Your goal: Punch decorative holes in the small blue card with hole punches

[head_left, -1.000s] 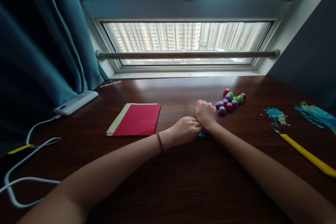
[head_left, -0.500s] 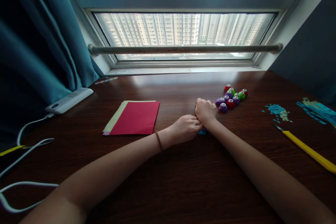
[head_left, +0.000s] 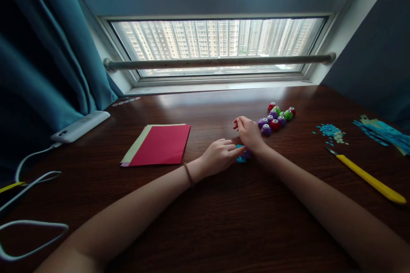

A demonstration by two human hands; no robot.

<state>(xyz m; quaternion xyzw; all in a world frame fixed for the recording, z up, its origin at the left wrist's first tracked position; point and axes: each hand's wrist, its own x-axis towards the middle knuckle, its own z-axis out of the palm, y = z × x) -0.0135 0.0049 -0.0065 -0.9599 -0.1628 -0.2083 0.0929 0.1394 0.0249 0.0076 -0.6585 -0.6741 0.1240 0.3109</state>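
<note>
My left hand (head_left: 221, 156) lies low over the table with its index finger stretched out and the other fingers loosely bent. That fingertip reaches a small blue and purple piece (head_left: 241, 158), partly covered by my hands. Just beyond it, my right hand (head_left: 250, 133) is raised on its side with curled fingers and the thumb close to them. Whatever its fingertips may hold is too small to make out. To the right of it stands a cluster of small purple, red and green figures (head_left: 274, 125) with eye-like tops.
Red paper (head_left: 162, 145) tops a stack of sheets on the left. On the right are blue and pale bits (head_left: 329, 131), a yellow-handled craft knife (head_left: 371, 178) and blue strips (head_left: 384, 131). A white device (head_left: 81, 126) with a cable lies by the curtain (head_left: 86, 64).
My hands have moved slightly apart, and my left index finger has straightened. More of the blue and purple piece shows. The view has shifted a little.
</note>
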